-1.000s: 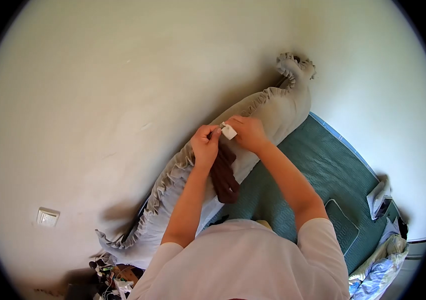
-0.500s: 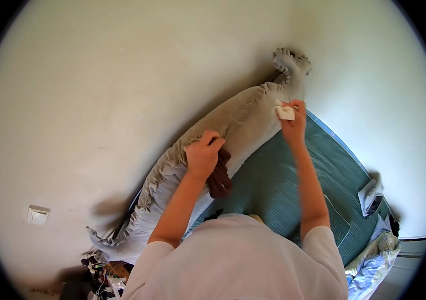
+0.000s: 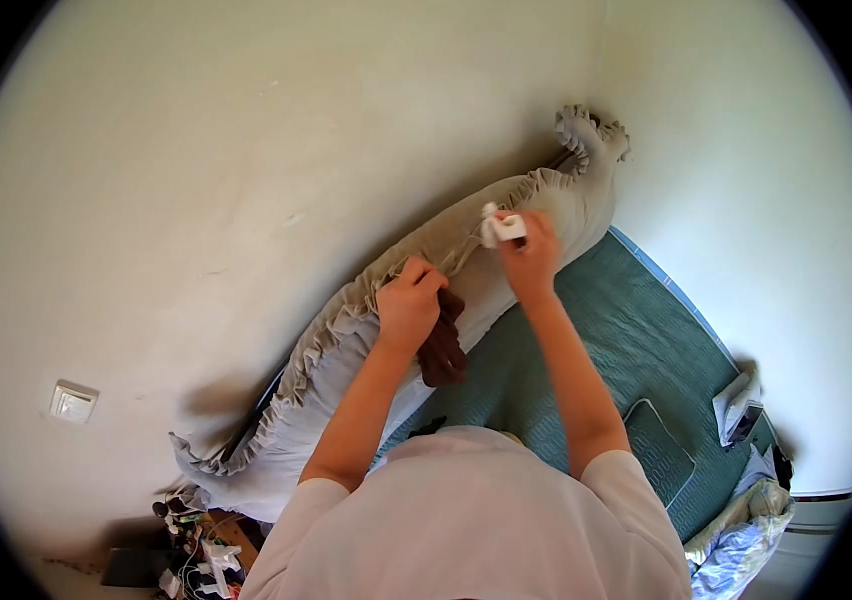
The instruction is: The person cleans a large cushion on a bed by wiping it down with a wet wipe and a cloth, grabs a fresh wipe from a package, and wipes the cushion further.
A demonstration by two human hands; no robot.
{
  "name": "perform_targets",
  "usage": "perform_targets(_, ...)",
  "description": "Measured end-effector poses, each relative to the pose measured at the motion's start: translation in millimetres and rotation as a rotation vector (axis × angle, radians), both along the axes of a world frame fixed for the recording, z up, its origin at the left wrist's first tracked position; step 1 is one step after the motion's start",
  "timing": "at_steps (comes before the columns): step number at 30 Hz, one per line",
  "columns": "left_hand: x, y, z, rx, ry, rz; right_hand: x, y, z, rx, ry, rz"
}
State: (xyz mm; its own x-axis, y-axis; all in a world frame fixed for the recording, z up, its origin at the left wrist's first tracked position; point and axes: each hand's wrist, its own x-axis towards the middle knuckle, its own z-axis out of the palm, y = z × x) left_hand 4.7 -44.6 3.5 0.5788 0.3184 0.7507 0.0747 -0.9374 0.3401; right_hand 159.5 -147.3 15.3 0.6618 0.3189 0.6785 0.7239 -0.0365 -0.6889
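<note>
A light grey-beige headboard cover (image 3: 571,215) with ruffled edging stretches diagonally along the wall. My left hand (image 3: 410,305) is closed at its ruffled seam, with a dark brown cloth (image 3: 441,350) hanging out below the fingers. Whether those fingers also pinch the cover is hidden. Further along the cover, my right hand (image 3: 531,255) is closed around a small white piece (image 3: 508,228), soft-looking and slightly blurred. It is held over the cover's front; I cannot tell whether it touches the fabric.
A green quilted bed surface (image 3: 586,320) lies below the cover, with a matching green cushion (image 3: 661,450) on it. At the right are a grey pouch-like item (image 3: 736,400) and crumpled patterned bedding (image 3: 746,535). Cluttered small items (image 3: 201,545) sit lower left, below a wall switch (image 3: 74,401).
My right hand has moved left along the cover with the white piece, closer to my left hand. My left hand stays at the seam with the brown cloth. The view has shifted slightly.
</note>
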Motion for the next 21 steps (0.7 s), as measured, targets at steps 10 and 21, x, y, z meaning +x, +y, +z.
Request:
perform_targets(10, 0.4, -0.6, 0.7, -0.154, -0.111, -0.034, 17.2, 19.0, -20.5, -0.005, -0.096, 0.012)
perform_targets(21, -21.5, -22.5, 26.9, -0.13, -0.056, -0.013, 33.1, 3.0, -28.9, -0.138, -0.115, -0.084)
